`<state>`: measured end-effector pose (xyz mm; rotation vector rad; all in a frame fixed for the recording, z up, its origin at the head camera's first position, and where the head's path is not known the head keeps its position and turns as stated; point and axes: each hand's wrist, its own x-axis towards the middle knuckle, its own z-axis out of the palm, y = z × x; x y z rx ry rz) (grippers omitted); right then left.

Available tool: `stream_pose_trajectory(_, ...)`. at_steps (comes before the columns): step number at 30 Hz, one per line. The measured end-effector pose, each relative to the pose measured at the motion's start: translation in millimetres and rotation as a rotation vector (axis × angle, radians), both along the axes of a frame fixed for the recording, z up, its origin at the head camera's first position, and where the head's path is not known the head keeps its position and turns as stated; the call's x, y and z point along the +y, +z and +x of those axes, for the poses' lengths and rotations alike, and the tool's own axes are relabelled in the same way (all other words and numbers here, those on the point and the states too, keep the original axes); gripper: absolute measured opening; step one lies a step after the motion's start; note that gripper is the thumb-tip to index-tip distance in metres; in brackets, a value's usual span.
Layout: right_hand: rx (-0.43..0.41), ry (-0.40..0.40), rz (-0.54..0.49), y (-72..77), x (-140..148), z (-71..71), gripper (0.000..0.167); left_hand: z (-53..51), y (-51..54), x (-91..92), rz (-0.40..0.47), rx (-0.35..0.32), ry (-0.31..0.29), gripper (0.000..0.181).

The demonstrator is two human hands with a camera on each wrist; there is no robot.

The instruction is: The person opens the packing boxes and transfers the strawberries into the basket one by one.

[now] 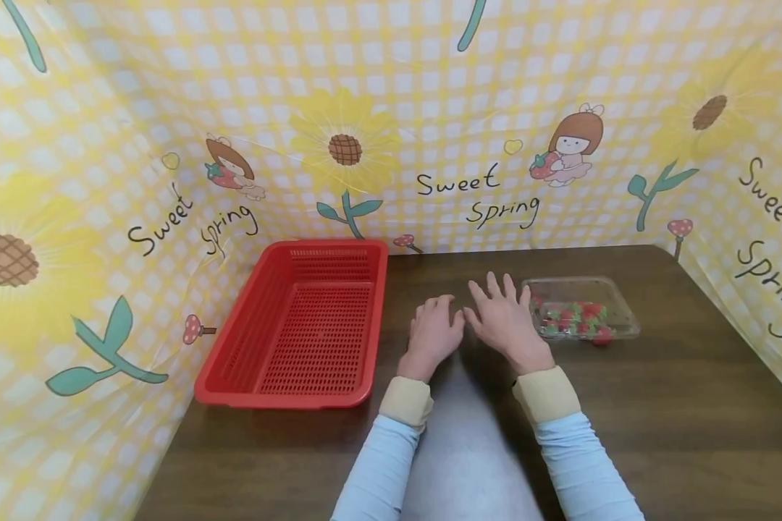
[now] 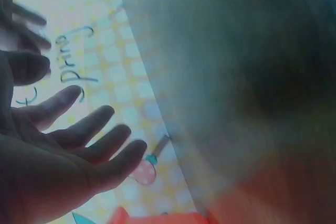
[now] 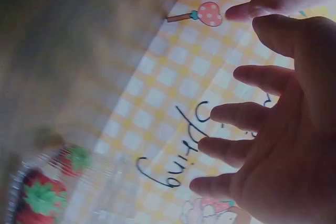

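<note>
One yellow-and-white checked cloth (image 1: 423, 94) rises behind and along the sides of the brown desk (image 1: 691, 391), which carries everything else. Largest on it is the red basket (image 1: 283, 400), at the person's left, its slotted floor plainly visible from above; no fruit shows inside, so nothing appears to be done there.

Next in size comes the clear plastic box (image 1: 611, 304), beyond the right hand and well apart from the basket. Whether a lid covers it, I cannot tell.

Between the two containers are the left hand (image 1: 431, 329) and the right hand (image 1: 505, 318), thumbs just beside each other. Both hold nothing: the right fingers are spread wide, the left ones loosely extended with gaps between them. The right little finger is near the box's edge; contact cannot be made out.

Smallest are the strawberries (image 1: 576, 317), red with green caps, gathered toward the near side of the box. One sits at the near wall, inside or outside it unclear. With every visible berry at the box and neither hand gripping one, the work looks unstarted, and all handling of the fruit seems left to do.
</note>
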<state>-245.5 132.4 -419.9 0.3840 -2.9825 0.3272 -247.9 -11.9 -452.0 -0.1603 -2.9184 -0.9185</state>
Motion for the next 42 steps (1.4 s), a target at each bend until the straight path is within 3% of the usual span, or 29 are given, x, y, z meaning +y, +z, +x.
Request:
stream_pose_trajectory(7, 0.066, 0.046, -0.001, 7.9, 13.6, -6.9, 0.051, 5.6, -2.5, 15.8, 0.036, 0.037, -0.051, 0.035)
stream_pose_trajectory(13, 0.242, 0.138, -0.005, 8.1, 34.3, -10.8, 0.045, 10.5, -5.2, 32.3, 0.165, 0.021, -0.125, 0.026)
stream_pose_trajectory(19, 0.345, 0.242, 0.012, 9.7, 54.2, -15.8, 0.037, 10.7, -4.5, 46.9, 0.193, 0.013, -0.146, 0.021)
stream_pose_trajectory(24, 0.394, 0.304, 0.01, 10.3, 73.3, -19.5, 0.03, 7.8, -4.0, 54.1, 0.281, -0.074, -0.134, 0.018)
stream_pose_trajectory(28, 0.406, 0.326, 0.027, 12.9, 92.5, -19.4, 0.026, 2.7, -5.0, 59.7, 0.365, -0.207, -0.16, 0.016)
stream_pose_trajectory(33, 0.377, 0.339, 0.051, 17.4, 112.5, -16.9, 0.021, 0.0, -6.8, 68.0, 0.565, -0.358, -0.179, 0.014)
stream_pose_trajectory(42, 0.446, 0.36, 0.058, 15.8, 134.6, -11.1, 0.011, -4.2, -6.1, 78.1, 0.755, -0.432, -0.175, 0.009)
